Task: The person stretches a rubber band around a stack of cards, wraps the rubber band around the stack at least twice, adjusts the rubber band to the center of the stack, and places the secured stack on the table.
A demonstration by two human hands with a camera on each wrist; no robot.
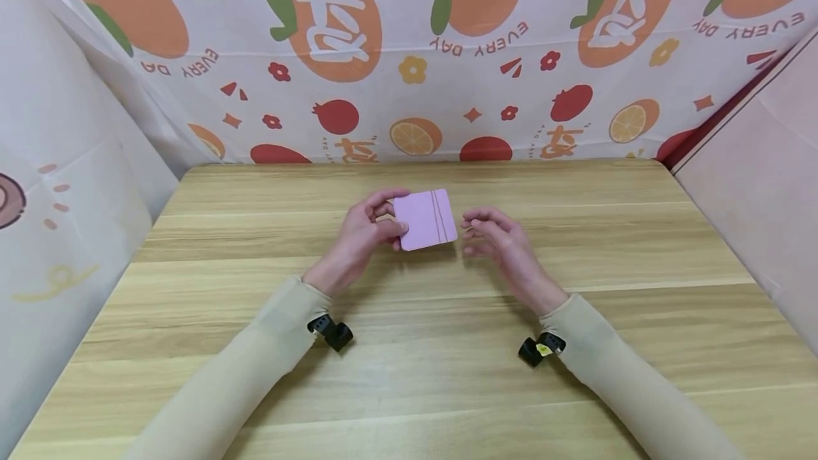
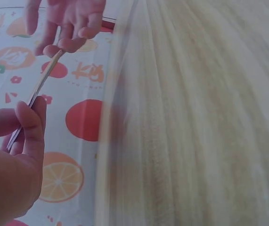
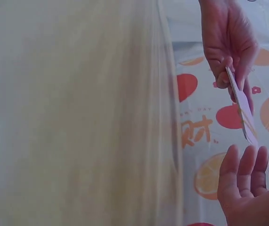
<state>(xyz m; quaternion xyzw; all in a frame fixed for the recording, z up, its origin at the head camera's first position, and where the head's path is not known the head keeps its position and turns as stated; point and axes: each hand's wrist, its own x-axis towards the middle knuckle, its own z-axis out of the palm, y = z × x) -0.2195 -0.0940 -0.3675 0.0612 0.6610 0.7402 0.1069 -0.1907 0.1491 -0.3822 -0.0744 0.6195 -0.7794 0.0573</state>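
A thin, square lilac pad (image 1: 418,222) with rounded corners is held up over the table's far half. Near its right side, two thin brown bands (image 1: 437,217) run across it. My left hand (image 1: 358,236) pinches the pad's left edge, thumb on the face toward me and fingers behind. Seen edge-on in the left wrist view, the pad (image 2: 40,84) looks like several thin layers. Just off its right edge, my right hand (image 1: 511,250) holds nothing, its fingers loosely bent. In the right wrist view, that hand's fingers (image 3: 245,172) point up toward the pad's lower end.
Both forearms reach over a light wood-grain table (image 1: 422,375). Behind its far edge hangs a white cloth (image 1: 383,105) printed with fruit. Pale cloth walls (image 1: 57,183) stand at both sides. A small black camera is strapped to each wrist.
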